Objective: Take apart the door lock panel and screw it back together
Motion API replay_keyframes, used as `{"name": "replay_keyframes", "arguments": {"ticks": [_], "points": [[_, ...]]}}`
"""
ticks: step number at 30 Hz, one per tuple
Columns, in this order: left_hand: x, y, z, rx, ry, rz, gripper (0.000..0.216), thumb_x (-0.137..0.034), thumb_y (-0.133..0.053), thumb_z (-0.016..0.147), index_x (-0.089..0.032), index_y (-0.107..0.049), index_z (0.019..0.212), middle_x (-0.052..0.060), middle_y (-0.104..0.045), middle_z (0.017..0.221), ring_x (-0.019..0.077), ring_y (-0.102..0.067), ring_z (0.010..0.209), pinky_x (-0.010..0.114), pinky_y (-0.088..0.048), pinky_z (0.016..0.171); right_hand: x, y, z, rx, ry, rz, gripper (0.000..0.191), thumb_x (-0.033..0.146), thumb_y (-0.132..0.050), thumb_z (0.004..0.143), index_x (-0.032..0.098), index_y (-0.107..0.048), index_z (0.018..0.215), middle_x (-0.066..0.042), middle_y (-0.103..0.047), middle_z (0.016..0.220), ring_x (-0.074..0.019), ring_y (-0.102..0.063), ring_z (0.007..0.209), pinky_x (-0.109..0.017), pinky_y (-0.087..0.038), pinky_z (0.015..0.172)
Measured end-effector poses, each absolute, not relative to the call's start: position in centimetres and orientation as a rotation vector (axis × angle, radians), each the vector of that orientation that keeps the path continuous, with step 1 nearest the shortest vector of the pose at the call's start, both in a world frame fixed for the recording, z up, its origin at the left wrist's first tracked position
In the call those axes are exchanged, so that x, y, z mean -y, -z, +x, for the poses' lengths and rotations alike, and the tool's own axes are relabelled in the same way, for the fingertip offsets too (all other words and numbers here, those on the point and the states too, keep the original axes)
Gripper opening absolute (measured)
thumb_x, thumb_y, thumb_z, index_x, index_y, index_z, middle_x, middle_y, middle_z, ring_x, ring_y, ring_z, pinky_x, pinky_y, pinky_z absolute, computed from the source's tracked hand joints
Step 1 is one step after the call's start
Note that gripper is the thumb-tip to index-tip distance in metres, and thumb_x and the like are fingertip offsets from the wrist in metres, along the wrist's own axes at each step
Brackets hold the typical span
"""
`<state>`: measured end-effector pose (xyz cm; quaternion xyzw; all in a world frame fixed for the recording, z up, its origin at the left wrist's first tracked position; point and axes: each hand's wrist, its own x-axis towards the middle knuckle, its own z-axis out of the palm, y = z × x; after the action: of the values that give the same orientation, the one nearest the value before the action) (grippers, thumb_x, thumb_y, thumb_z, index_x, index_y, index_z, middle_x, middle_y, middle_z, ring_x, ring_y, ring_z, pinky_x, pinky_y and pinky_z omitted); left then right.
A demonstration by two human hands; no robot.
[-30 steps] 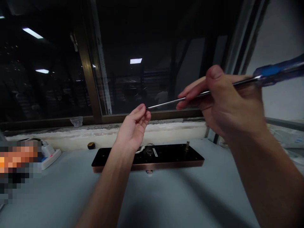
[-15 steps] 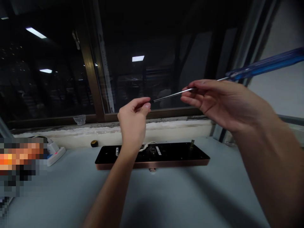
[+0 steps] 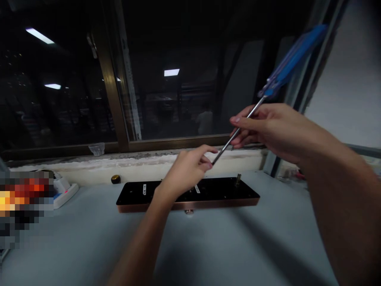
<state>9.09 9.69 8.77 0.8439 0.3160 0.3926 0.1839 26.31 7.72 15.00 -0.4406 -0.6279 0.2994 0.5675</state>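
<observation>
My right hand (image 3: 268, 129) grips the metal shaft of a long screwdriver (image 3: 269, 85) with a blue handle; the handle points up to the right and the tip slants down to the left. My left hand (image 3: 187, 169) is pinched at the screwdriver's tip, fingers pressed together on something too small to make out. Both hands hover above a long black panel with a copper-coloured edge (image 3: 235, 198) that lies flat on the grey table (image 3: 223, 246). A small brass post (image 3: 237, 178) stands on the panel's right part.
A dark window with a brown frame (image 3: 111, 91) runs behind the table, with a rough white sill (image 3: 89, 167). A white power strip (image 3: 64, 190) lies at the left, a small dark round knob (image 3: 114, 179) near the sill, and a clear plastic cup (image 3: 97, 149) on the ledge.
The screwdriver has swung from nearly level to steeply tilted, handle up and tip down. My left hand has dropped with the tip, closer to the panel.
</observation>
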Motion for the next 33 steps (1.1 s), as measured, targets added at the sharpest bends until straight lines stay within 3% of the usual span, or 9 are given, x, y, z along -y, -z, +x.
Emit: {"name": "replay_keyframes", "arguments": {"ticks": [4, 10, 17, 33], "points": [[-9.7, -6.0, 11.6, -0.821, -0.898, 2.311, 0.045, -0.014, -0.053, 0.073, -0.024, -0.047, 0.117, 0.000, -0.064, 0.079, 0.0124, -0.060, 0.074, 0.023, -0.046, 0.072, -7.9, -14.6, 27.8, 1.772, -0.844, -1.245, 0.009, 0.021, -0.060, 0.075, 0.015, -0.055, 0.073, -0.001, -0.061, 0.056, -0.0111, -0.062, 0.051, -0.021, -0.052, 0.051], [-9.4, -4.8, 12.5, -0.941, -0.684, 2.339, 0.028, -0.019, -0.052, 0.075, -0.020, -0.048, 0.103, 0.002, -0.064, 0.083, 0.0145, -0.059, 0.074, 0.023, -0.044, 0.066, -9.3, -13.5, 28.0, 1.978, -1.051, -1.288, 0.021, 0.032, -0.063, 0.073, 0.015, -0.051, 0.075, -0.001, -0.061, 0.060, -0.0101, -0.060, 0.053, -0.022, -0.051, 0.054], [-9.6, -4.5, 12.3, -0.972, -0.605, 2.394, 0.027, -0.020, -0.052, 0.075, -0.019, -0.046, 0.101, 0.002, -0.064, 0.082, 0.0152, -0.058, 0.073, 0.024, -0.042, 0.064, -10.2, -12.8, 28.0, 2.019, -1.217, -1.221, 0.029, 0.036, -0.068, 0.066, 0.016, -0.052, 0.078, 0.001, -0.062, 0.060, -0.0101, -0.060, 0.052, -0.022, -0.050, 0.054], [-10.0, -4.5, 11.8, -0.958, -0.533, 2.547, 0.017, -0.020, -0.052, 0.075, -0.019, -0.053, 0.092, 0.002, -0.065, 0.085, 0.0157, -0.058, 0.076, 0.024, -0.043, 0.067, -9.8, -13.0, 28.9, 2.110, -1.316, -1.162, 0.024, 0.036, -0.066, 0.068, 0.014, -0.057, 0.074, -0.001, -0.064, 0.065, -0.0113, -0.063, 0.061, -0.024, -0.050, 0.062]]}}
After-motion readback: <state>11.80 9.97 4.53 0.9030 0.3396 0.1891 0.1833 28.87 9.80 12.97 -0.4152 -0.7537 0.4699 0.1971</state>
